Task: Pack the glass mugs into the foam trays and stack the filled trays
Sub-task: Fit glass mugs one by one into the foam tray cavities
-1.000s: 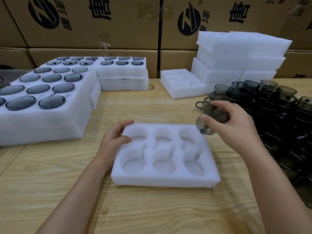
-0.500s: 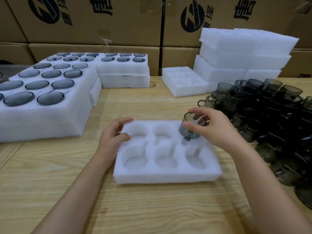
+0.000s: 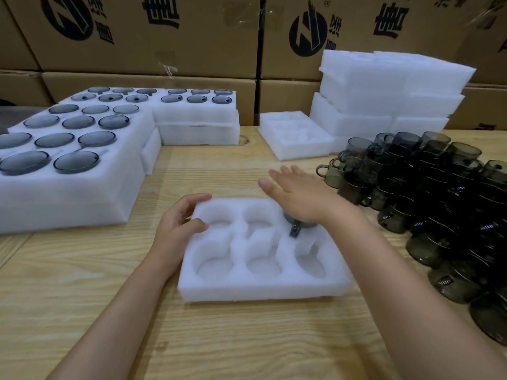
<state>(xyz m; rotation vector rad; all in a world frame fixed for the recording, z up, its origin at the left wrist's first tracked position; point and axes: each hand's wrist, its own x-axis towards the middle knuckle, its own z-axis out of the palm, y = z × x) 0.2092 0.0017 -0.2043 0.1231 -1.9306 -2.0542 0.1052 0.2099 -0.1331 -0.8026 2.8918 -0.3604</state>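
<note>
A white foam tray [image 3: 263, 286] with six round pockets lies on the wooden table in front of me. A grey glass mug [image 3: 295, 227] sits in its far right pocket, handle pointing toward me. My right hand [image 3: 299, 193] lies flat over that mug with fingers spread, palm pressing down on it. My left hand [image 3: 178, 223] rests on the tray's far left corner, fingers curled over the edge. A heap of loose dark glass mugs [image 3: 428, 193] lies to the right.
Filled foam trays [image 3: 71, 187] with mugs are stacked at the left and back left. A stack of bare foam trays [image 3: 384, 91] stands at the back right, one single tray [image 3: 296, 149] in front of it. Cardboard boxes [image 3: 153, 37] wall the back.
My right hand carried a mug from the pile to the tray's far right pocket, set it in, and now lies flat on top of it. My left hand stayed on the tray corner.
</note>
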